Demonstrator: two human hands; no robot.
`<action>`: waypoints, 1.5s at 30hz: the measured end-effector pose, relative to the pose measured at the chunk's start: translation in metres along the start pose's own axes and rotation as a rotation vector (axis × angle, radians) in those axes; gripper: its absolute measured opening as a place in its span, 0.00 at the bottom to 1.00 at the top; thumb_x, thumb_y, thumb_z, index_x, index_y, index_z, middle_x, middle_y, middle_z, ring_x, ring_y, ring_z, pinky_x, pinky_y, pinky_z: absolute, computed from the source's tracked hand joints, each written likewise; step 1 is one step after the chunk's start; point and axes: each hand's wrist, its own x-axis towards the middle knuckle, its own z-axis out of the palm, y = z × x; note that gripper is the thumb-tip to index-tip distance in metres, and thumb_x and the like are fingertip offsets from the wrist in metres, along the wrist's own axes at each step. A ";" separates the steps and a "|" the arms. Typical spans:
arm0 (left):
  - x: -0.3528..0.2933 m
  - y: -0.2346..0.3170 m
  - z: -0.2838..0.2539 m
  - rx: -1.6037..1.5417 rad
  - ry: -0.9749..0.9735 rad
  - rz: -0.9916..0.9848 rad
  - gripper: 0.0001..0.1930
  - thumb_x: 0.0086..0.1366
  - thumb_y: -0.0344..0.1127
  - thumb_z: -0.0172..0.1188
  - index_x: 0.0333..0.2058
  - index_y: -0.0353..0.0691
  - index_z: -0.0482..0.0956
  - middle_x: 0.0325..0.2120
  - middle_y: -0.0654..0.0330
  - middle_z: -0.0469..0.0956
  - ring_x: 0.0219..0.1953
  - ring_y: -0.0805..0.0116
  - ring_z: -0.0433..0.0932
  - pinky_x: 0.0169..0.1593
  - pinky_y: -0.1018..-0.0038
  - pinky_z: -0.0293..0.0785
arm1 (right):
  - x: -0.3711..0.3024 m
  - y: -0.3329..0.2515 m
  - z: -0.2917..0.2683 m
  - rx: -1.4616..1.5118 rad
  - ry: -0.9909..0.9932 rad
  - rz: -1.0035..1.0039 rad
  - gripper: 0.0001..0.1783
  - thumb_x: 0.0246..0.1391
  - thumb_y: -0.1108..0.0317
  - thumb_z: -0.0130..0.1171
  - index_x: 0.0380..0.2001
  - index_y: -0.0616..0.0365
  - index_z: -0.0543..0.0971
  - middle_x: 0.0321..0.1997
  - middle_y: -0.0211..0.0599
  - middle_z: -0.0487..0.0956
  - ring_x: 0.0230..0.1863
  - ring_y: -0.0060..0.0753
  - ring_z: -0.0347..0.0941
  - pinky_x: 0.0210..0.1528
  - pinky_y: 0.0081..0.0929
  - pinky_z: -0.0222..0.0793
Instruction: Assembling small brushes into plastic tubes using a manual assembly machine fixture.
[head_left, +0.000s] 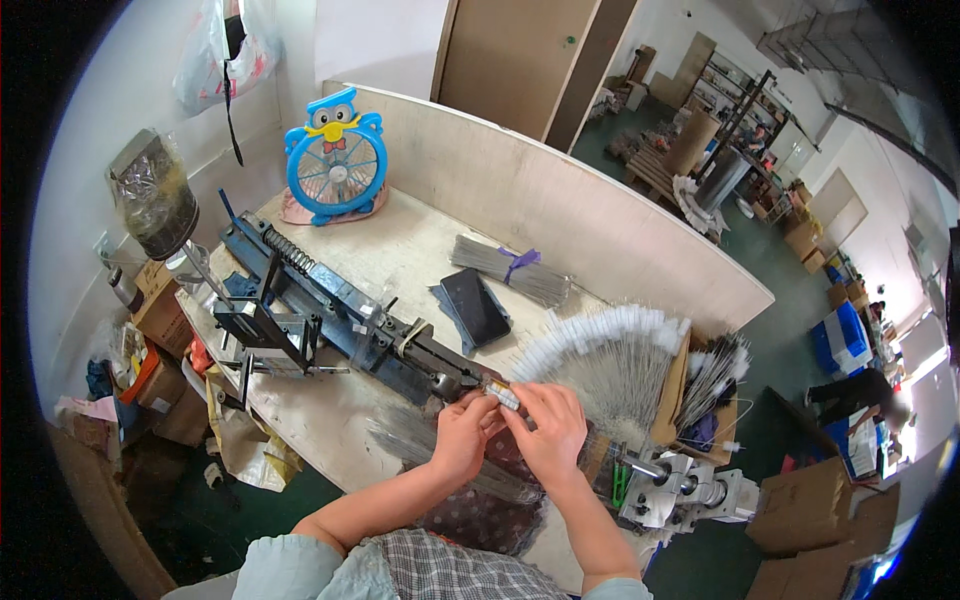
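My left hand is closed in a pinch beside the near end of a long dark metal bench machine. What its fingertips hold, if anything, is hidden. My right hand is closed too, its fingertips on a small white piece at the machine's end; the piece is too small to name exactly. Just right of the hands, many thin wire-stemmed brushes with white tips fan out. Loose grey wires lie left of and under my forearms. A dark dotted cloth spreads below my wrists.
A dark phone lies on a cloth beyond the machine, near a wire bundle with a purple tie. A blue owl-shaped fan stands at the back. A metal device sits at right. A low partition edges the table.
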 end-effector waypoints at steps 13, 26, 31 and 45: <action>0.000 0.003 -0.006 -0.010 -0.036 0.001 0.06 0.62 0.31 0.53 0.33 0.34 0.73 0.29 0.61 0.76 0.31 0.76 0.75 0.41 0.76 0.72 | 0.003 -0.005 -0.021 -0.060 -0.075 0.007 0.12 0.40 0.63 0.66 0.32 0.51 0.82 0.33 0.25 0.77 0.41 0.32 0.71 0.40 0.31 0.65; 0.002 -0.001 -0.020 0.122 -0.151 -0.036 0.18 0.67 0.44 0.43 0.44 0.35 0.69 0.44 0.55 0.74 0.47 0.62 0.74 0.55 0.64 0.66 | -0.008 0.006 -0.041 -0.014 -0.120 0.086 0.08 0.41 0.69 0.64 0.28 0.54 0.81 0.29 0.29 0.78 0.36 0.36 0.71 0.39 0.33 0.67; -0.010 -0.002 -0.023 0.287 0.005 -0.194 0.21 0.66 0.43 0.47 0.50 0.34 0.67 0.46 0.54 0.73 0.49 0.60 0.73 0.56 0.63 0.65 | -0.033 0.012 -0.060 0.084 -0.100 0.144 0.08 0.46 0.69 0.62 0.32 0.54 0.80 0.28 0.31 0.79 0.31 0.37 0.75 0.32 0.29 0.70; -0.016 0.218 -0.346 0.112 0.718 0.566 0.15 0.59 0.50 0.61 0.40 0.49 0.75 0.32 0.68 0.77 0.30 0.75 0.74 0.33 0.77 0.71 | -0.121 0.030 -0.039 -0.179 -0.600 0.420 0.07 0.49 0.64 0.59 0.33 0.51 0.77 0.25 0.33 0.79 0.27 0.42 0.77 0.26 0.36 0.71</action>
